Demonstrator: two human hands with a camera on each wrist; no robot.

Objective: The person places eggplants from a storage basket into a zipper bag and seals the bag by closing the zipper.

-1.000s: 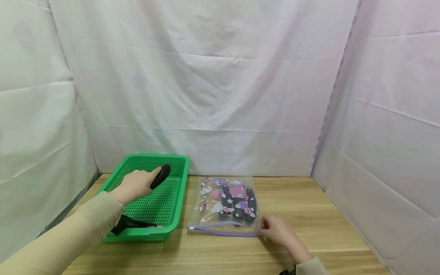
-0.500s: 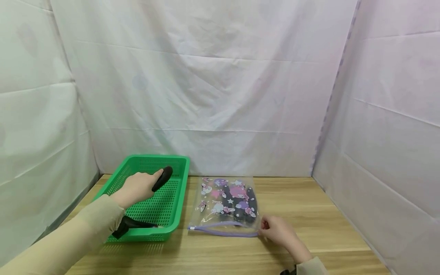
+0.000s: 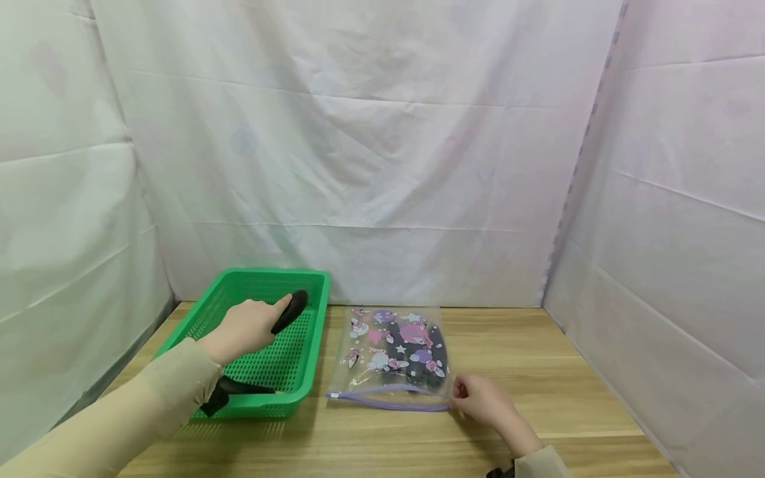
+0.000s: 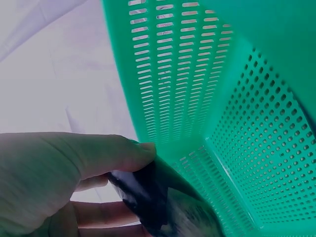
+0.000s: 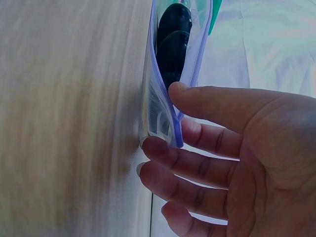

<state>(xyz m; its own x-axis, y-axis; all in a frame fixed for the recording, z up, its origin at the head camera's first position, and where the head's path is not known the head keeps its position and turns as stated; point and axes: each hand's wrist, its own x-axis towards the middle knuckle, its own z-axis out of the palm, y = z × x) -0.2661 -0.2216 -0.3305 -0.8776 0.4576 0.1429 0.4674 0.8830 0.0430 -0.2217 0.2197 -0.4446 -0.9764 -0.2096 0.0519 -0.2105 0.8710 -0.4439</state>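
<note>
My left hand (image 3: 242, 328) holds a dark, glossy eggplant (image 3: 291, 312) over the green basket (image 3: 323, 312). In the left wrist view the thumb lies along one side of the eggplant (image 4: 165, 195) and the fingers are on the other. A clear printed zip bag (image 3: 340, 372) lies flat on the table, right of the basket. Its purple-edged mouth faces me and gapes, with several dark eggplants (image 5: 173, 49) inside. At the bag's near right corner, my right hand (image 3: 481, 398) pinches the purple zip edge (image 5: 175, 129) between thumb and fingers.
Another dark eggplant (image 3: 251, 388) lies by the basket's near wall, partly hidden behind the left sleeve (image 3: 143, 405). White cloth walls (image 3: 382, 166) enclose the wooden table (image 3: 538, 352) at the back and both sides. The white slider (image 3: 335, 396) sits at the bag's left corner.
The left hand has shifted slightly to the right with the eggplant, still over the basket. My right hand and the bag have stayed in place.
</note>
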